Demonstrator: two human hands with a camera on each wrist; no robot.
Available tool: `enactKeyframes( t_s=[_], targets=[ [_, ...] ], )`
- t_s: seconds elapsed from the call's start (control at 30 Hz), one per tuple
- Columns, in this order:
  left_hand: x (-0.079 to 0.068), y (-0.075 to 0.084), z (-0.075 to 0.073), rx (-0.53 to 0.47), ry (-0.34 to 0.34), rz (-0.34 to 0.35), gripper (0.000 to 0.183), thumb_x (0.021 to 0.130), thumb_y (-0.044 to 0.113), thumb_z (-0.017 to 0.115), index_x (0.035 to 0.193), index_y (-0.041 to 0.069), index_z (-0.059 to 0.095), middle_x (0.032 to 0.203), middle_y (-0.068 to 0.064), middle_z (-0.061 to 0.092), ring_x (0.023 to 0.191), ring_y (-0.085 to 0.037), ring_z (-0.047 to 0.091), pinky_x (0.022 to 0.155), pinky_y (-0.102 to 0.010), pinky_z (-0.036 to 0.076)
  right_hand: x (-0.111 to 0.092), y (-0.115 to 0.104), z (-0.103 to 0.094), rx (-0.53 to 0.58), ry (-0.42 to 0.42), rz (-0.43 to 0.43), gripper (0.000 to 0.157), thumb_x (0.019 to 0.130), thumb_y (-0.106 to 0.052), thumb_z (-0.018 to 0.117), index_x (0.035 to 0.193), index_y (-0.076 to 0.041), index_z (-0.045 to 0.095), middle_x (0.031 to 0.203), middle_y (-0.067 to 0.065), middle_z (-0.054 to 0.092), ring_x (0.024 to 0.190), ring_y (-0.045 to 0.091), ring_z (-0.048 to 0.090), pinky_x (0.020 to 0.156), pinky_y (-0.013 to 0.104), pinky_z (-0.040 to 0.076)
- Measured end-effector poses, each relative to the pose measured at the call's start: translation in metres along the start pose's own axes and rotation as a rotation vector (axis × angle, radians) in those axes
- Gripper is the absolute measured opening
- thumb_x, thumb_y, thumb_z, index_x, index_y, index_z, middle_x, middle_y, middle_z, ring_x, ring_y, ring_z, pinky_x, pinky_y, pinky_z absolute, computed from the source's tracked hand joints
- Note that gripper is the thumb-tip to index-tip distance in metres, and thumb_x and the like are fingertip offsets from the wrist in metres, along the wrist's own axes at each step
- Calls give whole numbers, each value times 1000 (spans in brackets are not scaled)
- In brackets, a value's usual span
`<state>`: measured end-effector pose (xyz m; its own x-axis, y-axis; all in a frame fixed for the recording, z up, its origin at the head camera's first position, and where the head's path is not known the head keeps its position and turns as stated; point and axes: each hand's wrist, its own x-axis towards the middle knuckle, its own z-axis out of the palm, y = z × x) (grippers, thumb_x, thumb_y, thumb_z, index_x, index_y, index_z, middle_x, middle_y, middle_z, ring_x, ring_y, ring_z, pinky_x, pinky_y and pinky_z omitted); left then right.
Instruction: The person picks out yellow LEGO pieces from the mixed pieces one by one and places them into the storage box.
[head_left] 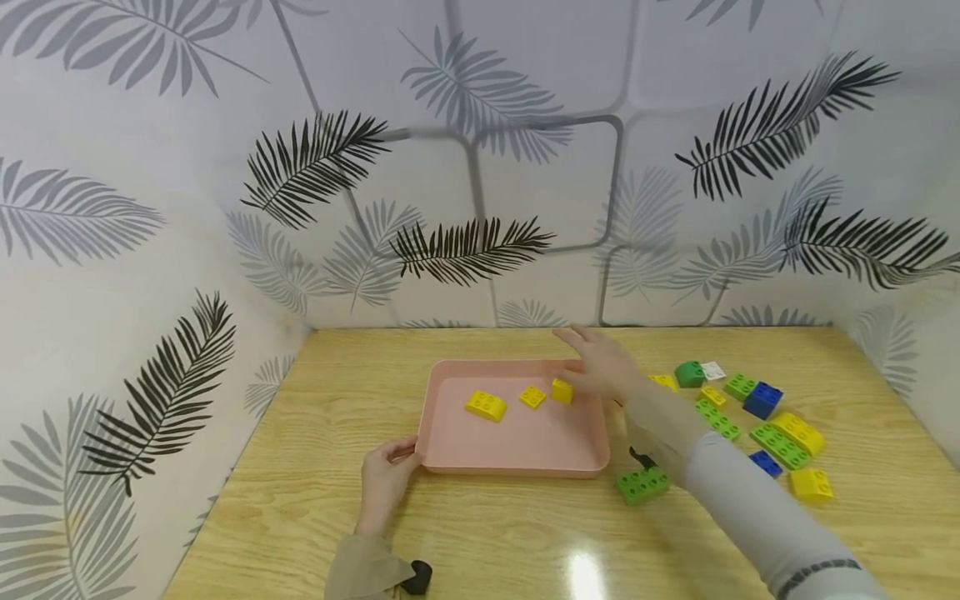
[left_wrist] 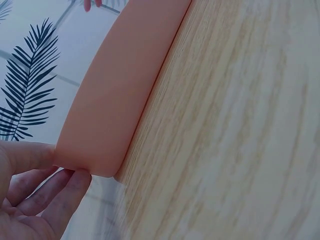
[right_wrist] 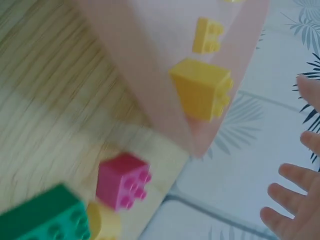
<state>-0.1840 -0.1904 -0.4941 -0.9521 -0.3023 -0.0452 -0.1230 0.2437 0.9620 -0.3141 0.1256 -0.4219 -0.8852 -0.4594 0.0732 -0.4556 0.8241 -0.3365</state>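
A pink tray (head_left: 510, 450) lies on the wooden table, with three yellow bricks inside. One is a longer curved-top brick (head_left: 486, 406), another a small flat brick (head_left: 532, 397), the third a taller brick (head_left: 562, 391) near the back right. At the tray's front left corner my left hand (head_left: 386, 479) pinches the wall between thumb and fingers (left_wrist: 67, 200). Over the tray's back right edge is my right hand (head_left: 602, 364), fingers spread and holding nothing. In the right wrist view, that hand (right_wrist: 300, 205) is apart from the taller yellow brick (right_wrist: 200, 90).
Loose bricks lie right of the tray, among them a dark blue brick (head_left: 763, 400), a long green brick (head_left: 780, 446) and a yellow brick (head_left: 810, 485). Another green brick (head_left: 642, 485) is by the tray's front right corner. A magenta brick (right_wrist: 122, 180) shows in the right wrist view.
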Motion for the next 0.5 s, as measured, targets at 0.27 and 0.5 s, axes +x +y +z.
enactKeyframes(
  t_s=[0.27,0.5],
  targets=[
    [2,0,1,-5,7,-1,26,80,-4,63,106,-10,63,105,-25,62,92,-30,63,70,-19,53,-29,22,-9,-67,79,-40,70,88,-48,52,144,-15,27,148,21,19,133,42,19,107,58,14],
    [0,1,1,-9,2,3,27,80,-5,63,106,-11,62,104,-27,62,92,-31,63,69,-20,53,-58,43,-17,-172,141,7,70,87,-50,53,143,-14,31,147,21,22,133,41,18,106,60,14]
  ],
)
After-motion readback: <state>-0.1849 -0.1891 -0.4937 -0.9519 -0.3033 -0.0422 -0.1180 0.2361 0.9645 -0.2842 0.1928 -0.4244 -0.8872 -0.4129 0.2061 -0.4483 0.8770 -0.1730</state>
